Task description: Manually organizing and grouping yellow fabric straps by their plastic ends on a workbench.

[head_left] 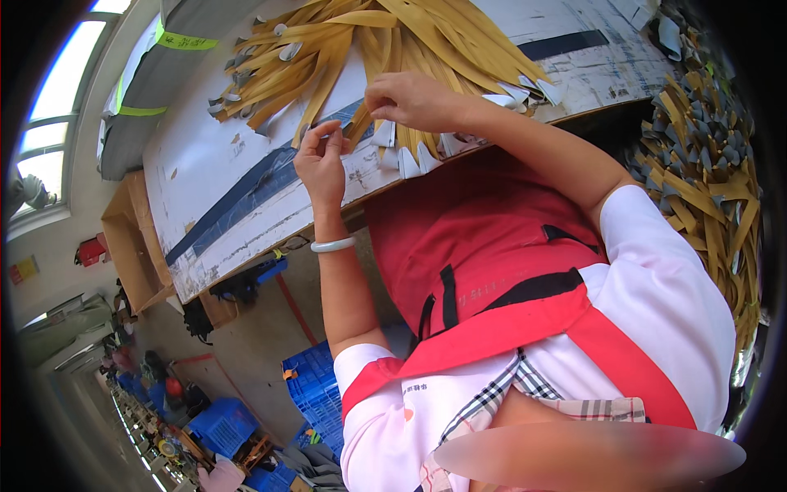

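Long tan strap-like strips (459, 41) with pale grey and white ends lie in a fanned heap on the worktable. My left hand (321, 160), with a pale bangle on its wrist, is raised over the table's near edge, its thumb and fingers curled together. Just right of it, my right hand (410, 100) bends down over the strips with its fingers closed. A strip end shows between the two hands, but I cannot make out what either one pinches. Several white strip ends (407, 162) hang at the table edge below my right hand.
Across the worktable's scuffed white top (246, 176) runs a dark blue band (238, 205). More strips (713, 164) hang in a thick bunch at the right. An open cardboard box (135, 246) stands at the table's left end. Blue crates (316, 389) sit on the floor.
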`<state>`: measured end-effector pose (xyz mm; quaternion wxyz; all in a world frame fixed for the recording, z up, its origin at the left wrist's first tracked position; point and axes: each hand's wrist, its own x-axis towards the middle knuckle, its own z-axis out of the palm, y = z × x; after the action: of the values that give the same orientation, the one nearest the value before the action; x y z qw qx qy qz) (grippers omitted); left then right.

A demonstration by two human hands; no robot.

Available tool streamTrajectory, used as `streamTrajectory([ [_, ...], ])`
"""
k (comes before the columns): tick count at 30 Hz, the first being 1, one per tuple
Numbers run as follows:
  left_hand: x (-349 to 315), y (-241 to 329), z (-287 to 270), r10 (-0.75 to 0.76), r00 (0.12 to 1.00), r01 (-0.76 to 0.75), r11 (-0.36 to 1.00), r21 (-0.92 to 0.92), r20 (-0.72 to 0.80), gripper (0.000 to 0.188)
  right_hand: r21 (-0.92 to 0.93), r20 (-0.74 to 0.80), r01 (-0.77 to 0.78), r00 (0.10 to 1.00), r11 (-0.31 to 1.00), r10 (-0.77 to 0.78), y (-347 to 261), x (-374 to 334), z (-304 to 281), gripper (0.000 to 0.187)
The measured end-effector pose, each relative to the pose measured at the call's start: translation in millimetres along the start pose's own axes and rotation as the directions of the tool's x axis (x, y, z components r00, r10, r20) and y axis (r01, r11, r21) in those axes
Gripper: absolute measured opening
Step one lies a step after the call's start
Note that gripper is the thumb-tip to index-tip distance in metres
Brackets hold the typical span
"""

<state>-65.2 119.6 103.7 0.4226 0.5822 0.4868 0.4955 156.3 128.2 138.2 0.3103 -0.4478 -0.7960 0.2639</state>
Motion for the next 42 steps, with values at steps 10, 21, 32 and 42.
streamTrajectory([
  [10, -27, -18, -15, -0.058, 0.975, 0.06, 0.998, 0.002, -0.215, 0.019, -0.216, 0.016, 0.105, 0.994, 0.971, -0.104, -8, 42, 80, 0.013],
  [21, -37, -21, 15, -0.157, 0.977, 0.153, 0.988, -0.038, -0.142, 0.018, 0.359, -0.025, 0.006, 1.0, 0.933, 0.003, -11, 31, 53, 0.011],
  [32, -46, -11, 13, -0.22, 0.898, 0.126, 0.958, -0.257, -0.38, 0.016, 0.1, 0.189, -0.075, 0.98, 0.992, 0.055, -9, 61, 89, 0.02],
  [42, -32, -3, 25, 0.286, 0.953, -0.24, 0.916, 0.322, -0.102, 0.01, 0.454, 0.109, -0.13, 0.99, 0.881, 0.09, -18, 31, 30, 0.018],
])
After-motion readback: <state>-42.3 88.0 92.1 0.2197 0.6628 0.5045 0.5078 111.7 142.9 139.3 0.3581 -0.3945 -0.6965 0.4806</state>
